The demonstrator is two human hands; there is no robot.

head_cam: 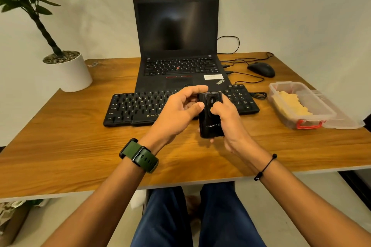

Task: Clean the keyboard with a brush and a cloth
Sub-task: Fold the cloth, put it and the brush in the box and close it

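Above a wooden desk (80,146) and black keyboard (132,108), both hands, left hand (180,112) and right hand (226,118), curl fingers around a small black rectangular device (210,124), forearms extended forward.

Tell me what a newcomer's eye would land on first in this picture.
First, the two hands in the middle: the left hand and right hand grip a small black device above the keyboard. Behind it an open laptop with a dark screen stands at the far edge of the table. A potted plant sits at far left, and a clear box holding something yellow lies at right.
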